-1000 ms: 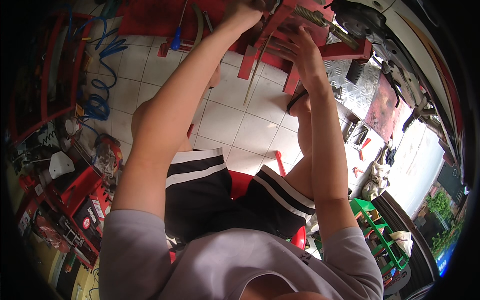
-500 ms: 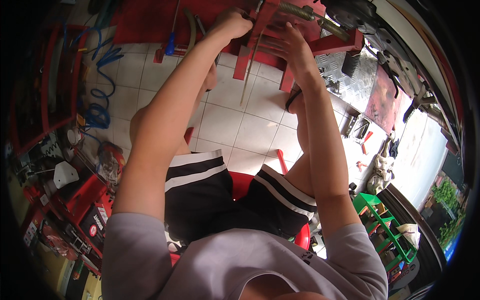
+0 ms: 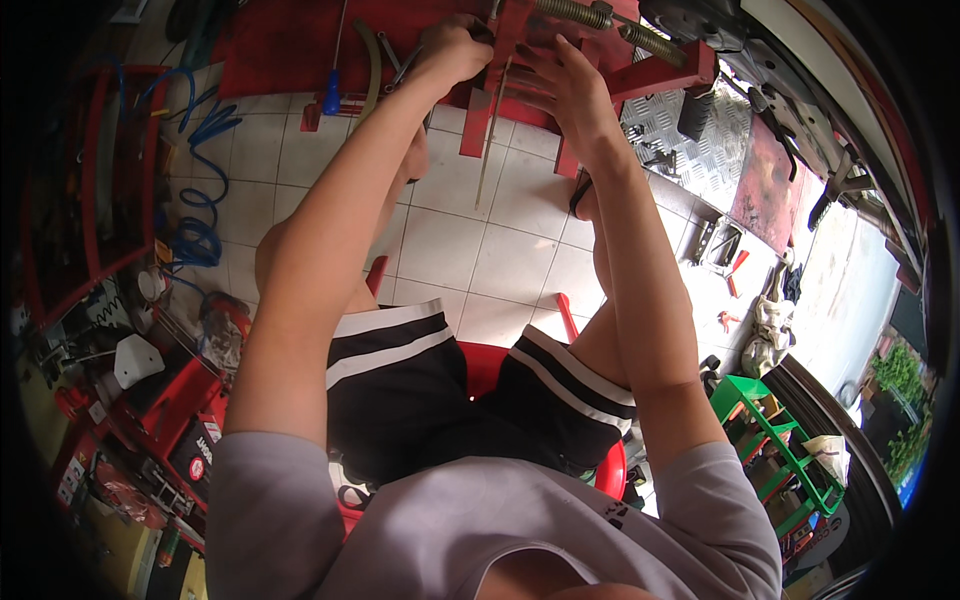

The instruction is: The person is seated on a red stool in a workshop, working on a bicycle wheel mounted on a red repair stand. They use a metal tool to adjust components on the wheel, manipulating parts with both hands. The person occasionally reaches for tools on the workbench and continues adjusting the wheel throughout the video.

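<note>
one blue coiled hose [image 3: 195, 245] at far left, in loose loops beside a red rack [image 3: 90, 200]; the coil form presumably keeps its slack gathered.

next, red bench top [image 3: 265, 55]: a screwdriver [image 3: 331, 93] lies with its blue handle toward the person and shaft pointing away, a placement that would suit quick pick-up. to its right a curved strip [image 3: 374, 75], then a wrench [image 3: 404, 66] just beside the left forearm; all three apparently kept on this side for easy reach.

left hand [image 3: 457, 50]: fingers curled in, knuckles up, just left of the red frame [image 3: 512, 32]. fingertips hidden, so cannot tell whether it grips anything.

red frame: between the two hands, top of view. a thin rod [image 3: 486, 150] slants down in front, lower end over the floor tiles [image 3: 510, 255]; what supports its upper end is unclear.

right hand [image 3: 578, 92]: spread wide, thumb raised, fingers apart and directed at the frame. pose reads as steadying rather than grasping; contact not confirmed.

above and right of it: coil springs [image 3: 655, 44], roughly in line, likely there to load the frame. below them a red arm [image 3: 655, 77], black block [image 3: 697, 113] near its end. lower right: green rack [image 3: 770, 430], small items on its shelves, probably for storage.
</note>
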### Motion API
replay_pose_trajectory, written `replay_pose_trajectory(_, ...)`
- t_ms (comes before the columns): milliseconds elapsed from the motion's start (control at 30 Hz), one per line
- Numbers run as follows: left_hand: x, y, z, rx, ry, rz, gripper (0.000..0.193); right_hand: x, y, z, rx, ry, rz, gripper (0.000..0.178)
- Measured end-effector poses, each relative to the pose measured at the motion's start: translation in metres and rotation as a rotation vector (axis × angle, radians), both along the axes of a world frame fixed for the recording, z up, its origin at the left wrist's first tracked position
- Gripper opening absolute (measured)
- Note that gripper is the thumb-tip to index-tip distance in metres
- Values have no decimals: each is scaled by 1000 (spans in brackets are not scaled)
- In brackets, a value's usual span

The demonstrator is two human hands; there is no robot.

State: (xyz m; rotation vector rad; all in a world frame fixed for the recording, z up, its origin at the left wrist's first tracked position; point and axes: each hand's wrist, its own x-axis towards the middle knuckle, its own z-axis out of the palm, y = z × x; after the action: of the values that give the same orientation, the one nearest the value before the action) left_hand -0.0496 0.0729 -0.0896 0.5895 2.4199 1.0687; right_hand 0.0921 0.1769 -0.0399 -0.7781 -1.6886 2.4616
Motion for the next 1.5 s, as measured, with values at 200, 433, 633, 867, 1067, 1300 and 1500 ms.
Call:
replay_pose_trajectory(200,-33,-20,-23,-143,164,-158,41,-5,-8,6,31,26,19,61)
replay_pose_trajectory(433,-5,-7,38,-46,129,-170,20,-1,4,-3,121,7,45,67)
replay_pose_trajectory(633,-2,-12,52,53,138,-254,20,-2,4,-2,89,-21,34,69)
replay_pose_trajectory(867,-6,-16,53,119,310,-363,20,-1,4,-2,111,-15,34,68)
replay_pose_trajectory(1067,-9,-17,48,46,482,-457,19,-2,-1,7,61,-26,32,64)
replay_pose_trajectory(1300,-8,-19,49,30,567,-508,17,-1,0,6,3,-12,38,56)
replay_pose_trajectory(1500,-7,-18,47,36,586,-497,16,-4,10,-9,-182,-59,48,67)
